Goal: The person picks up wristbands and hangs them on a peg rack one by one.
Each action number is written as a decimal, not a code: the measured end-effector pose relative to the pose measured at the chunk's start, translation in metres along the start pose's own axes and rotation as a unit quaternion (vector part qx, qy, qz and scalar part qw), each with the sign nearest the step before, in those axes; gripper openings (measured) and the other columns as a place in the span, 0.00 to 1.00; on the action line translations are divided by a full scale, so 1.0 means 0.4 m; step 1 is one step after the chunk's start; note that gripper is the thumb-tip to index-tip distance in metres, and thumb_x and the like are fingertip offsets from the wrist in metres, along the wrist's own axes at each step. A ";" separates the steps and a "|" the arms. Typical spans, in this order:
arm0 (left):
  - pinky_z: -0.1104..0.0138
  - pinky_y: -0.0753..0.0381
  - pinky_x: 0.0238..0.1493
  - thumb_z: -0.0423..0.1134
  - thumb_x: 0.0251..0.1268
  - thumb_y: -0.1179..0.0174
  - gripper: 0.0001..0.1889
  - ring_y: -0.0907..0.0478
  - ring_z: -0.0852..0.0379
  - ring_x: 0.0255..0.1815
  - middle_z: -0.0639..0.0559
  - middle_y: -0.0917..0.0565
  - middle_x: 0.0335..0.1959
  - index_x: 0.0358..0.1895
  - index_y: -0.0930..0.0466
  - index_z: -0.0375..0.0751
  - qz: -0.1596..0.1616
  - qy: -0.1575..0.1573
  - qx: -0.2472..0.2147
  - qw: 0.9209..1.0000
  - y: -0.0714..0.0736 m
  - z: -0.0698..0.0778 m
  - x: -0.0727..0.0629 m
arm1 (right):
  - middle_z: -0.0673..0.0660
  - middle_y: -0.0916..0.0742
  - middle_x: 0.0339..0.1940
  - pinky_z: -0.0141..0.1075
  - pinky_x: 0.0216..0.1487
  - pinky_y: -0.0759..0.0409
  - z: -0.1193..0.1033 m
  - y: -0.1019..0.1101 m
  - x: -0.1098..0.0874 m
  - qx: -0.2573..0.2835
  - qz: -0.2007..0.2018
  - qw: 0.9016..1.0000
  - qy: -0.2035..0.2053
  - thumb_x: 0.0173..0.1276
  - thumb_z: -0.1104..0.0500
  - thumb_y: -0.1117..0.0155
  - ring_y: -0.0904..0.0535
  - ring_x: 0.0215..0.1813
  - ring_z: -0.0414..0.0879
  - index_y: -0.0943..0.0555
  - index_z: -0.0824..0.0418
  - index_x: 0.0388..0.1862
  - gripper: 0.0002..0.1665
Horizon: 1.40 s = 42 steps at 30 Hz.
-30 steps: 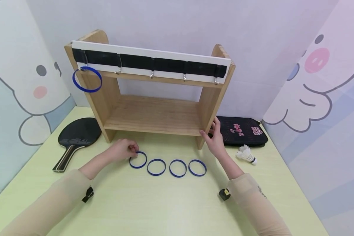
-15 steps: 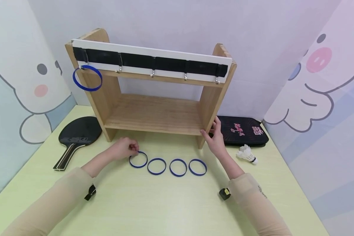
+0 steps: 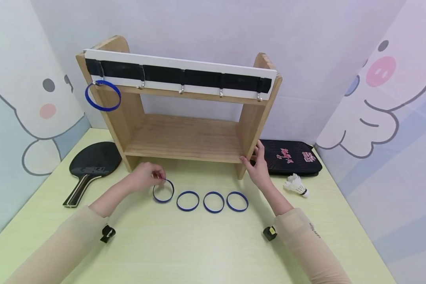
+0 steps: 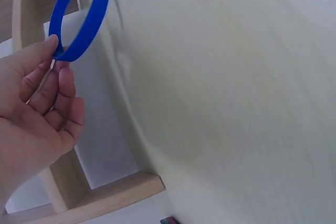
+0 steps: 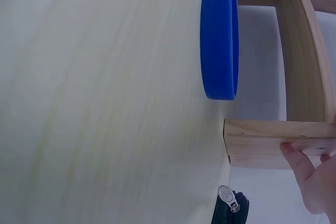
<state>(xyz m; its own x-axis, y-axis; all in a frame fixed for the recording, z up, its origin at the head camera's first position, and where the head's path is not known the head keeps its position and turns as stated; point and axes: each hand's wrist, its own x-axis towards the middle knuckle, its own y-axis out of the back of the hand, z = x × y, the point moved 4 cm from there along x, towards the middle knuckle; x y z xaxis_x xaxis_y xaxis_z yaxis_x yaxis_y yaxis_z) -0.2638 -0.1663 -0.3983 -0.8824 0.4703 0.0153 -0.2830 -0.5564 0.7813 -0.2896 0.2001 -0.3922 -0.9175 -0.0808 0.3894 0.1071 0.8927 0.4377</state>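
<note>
My left hand (image 3: 147, 176) pinches a blue wristband (image 4: 90, 27) between thumb and fingers; the band stands tilted at the table, and whether its lower rim still touches is unclear. To its right, several more blue wristbands (image 3: 188, 201) lie flat in a row. Another blue wristband (image 3: 103, 96) hangs from the leftmost hook of the rack (image 3: 181, 79), a white board with a black strip and several metal hooks. My right hand (image 3: 259, 167) holds the lower right side panel of the wooden shelf (image 3: 184, 138), thumb at its front edge, other fingers partly hidden.
A black table tennis bat (image 3: 94, 161) lies left of the shelf. On the right are a black zipped case (image 3: 287, 157) and a white shuttlecock (image 3: 296, 185). Walls with cartoon prints close in the table (image 3: 198, 252) at the back and sides.
My left hand has shifted slightly left and raised the pinched wristband from lying flat to a tilt. The right hand stays on the shelf; the other wristbands have not moved.
</note>
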 end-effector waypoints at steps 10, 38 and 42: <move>0.68 0.26 0.29 0.38 0.56 0.33 0.03 0.27 0.58 0.29 0.58 0.19 0.26 0.31 0.17 0.45 0.041 -0.017 0.006 0.999 0.046 0.053 -0.012 | 0.62 0.36 0.72 0.60 0.53 0.26 0.005 -0.002 0.001 -0.003 -0.001 1.000 -0.004 0.69 0.56 0.41 0.26 0.57 0.62 0.56 0.40 0.73 0.44; 0.74 0.23 0.31 0.45 0.60 0.36 0.11 0.23 0.55 0.33 0.51 0.17 0.35 0.41 0.18 0.43 0.234 0.019 -0.081 0.969 0.247 0.217 -0.096 | 0.65 0.35 0.71 0.59 0.53 0.25 -0.038 0.004 -0.008 -0.001 -0.002 1.000 -0.002 0.69 0.61 0.42 0.26 0.56 0.63 0.56 0.47 0.74 0.44; 0.76 0.23 0.32 0.42 0.59 0.35 0.11 0.21 0.57 0.34 0.57 0.17 0.35 0.41 0.18 0.40 0.285 0.005 -0.135 0.949 0.267 0.240 -0.112 | 0.70 0.36 0.70 0.61 0.53 0.26 -0.088 0.008 -0.019 0.002 -0.007 1.000 0.001 0.69 0.65 0.43 0.27 0.56 0.67 0.56 0.56 0.73 0.43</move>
<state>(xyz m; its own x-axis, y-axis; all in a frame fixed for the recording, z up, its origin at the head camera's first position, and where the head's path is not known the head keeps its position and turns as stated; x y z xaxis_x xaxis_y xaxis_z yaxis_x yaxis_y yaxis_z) -0.2186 -0.1810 -0.2557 -0.9245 0.0344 0.3796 0.1559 -0.8746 0.4591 -0.2688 0.1878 -0.3651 -0.9182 -0.0936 0.3849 0.0936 0.8929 0.4404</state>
